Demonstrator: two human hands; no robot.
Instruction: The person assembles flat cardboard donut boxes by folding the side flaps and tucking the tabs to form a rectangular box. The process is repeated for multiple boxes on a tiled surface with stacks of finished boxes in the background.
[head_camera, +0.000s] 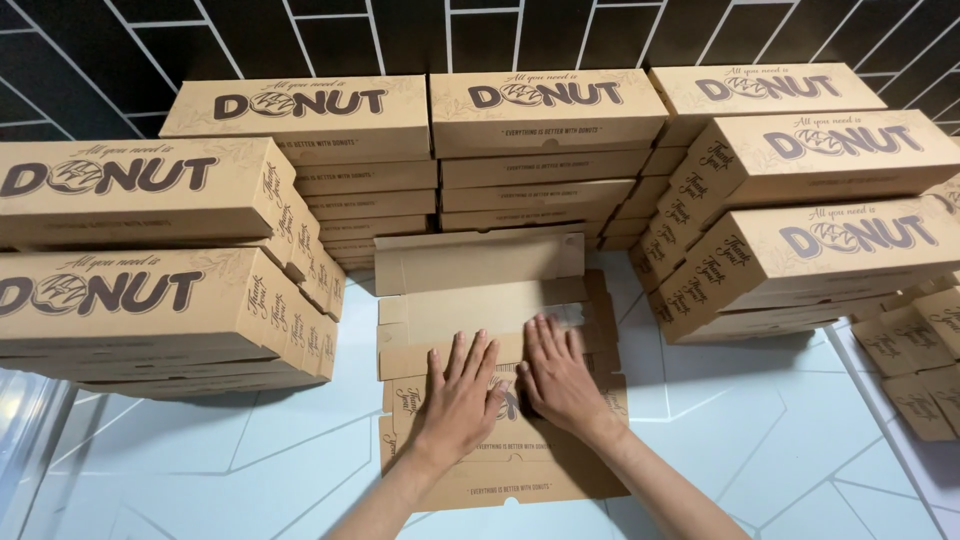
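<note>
Pressing flat cardboard blank (480, 300) — both hands (510, 390) open, palms down; stacked boxes (150, 260) crowd three sides.

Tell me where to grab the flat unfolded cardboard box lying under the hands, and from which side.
Probably by its long side flaps, one hand per side. The flat box blank lies flush on the white table, so only its edges offer a grip. The left hand and right hand press flat on its middle; stacks of closed boxes crowd the far side, so come from the near side.
</note>
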